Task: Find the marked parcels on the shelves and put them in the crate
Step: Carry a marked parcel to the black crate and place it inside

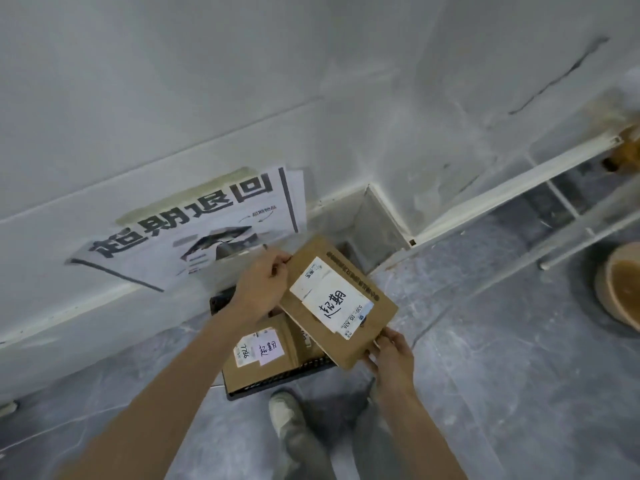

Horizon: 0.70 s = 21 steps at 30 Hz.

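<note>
A flat brown cardboard parcel with a white handwritten label hangs tilted above a black crate on the floor. My left hand grips the parcel's far left corner. My right hand pinches its near right corner. Inside the crate lies a second brown parcel with a similar white label, partly hidden under the held one. Most of the crate is covered by the parcels and my left forearm.
A white poster with large black characters hangs on the wall just behind the crate. White shelf rails run along the right. A round brown tub stands at the far right. My shoe is right in front of the crate on the grey floor.
</note>
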Available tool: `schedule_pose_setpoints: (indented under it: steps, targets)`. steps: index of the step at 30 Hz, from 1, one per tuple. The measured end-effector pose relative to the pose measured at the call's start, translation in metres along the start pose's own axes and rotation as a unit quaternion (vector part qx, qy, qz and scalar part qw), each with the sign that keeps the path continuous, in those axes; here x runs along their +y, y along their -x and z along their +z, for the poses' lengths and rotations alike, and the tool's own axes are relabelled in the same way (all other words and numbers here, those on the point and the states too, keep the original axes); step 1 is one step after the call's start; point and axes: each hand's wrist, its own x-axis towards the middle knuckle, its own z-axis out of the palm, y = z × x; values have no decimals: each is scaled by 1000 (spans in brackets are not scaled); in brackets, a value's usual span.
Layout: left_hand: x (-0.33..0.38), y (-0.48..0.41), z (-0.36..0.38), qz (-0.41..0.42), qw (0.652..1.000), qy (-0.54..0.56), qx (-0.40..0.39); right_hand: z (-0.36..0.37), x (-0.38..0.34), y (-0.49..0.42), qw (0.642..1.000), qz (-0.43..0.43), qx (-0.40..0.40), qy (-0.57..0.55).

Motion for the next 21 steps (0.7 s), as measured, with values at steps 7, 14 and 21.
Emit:
schedule_pose_setpoints:
  steps: [7, 14, 21]
  targets:
    - [-49, -60, 56, 48, 994, -62, -78, 11, 54, -76, 996, 80, -9, -35]
    - [-115, -113, 122, 18, 988, -74, -136, 16, 100, -144, 987, 150, -15, -58]
    - [-164, -145, 173, -25, 975, -121, -184, 22, 145, -194, 979, 158, 8, -126]
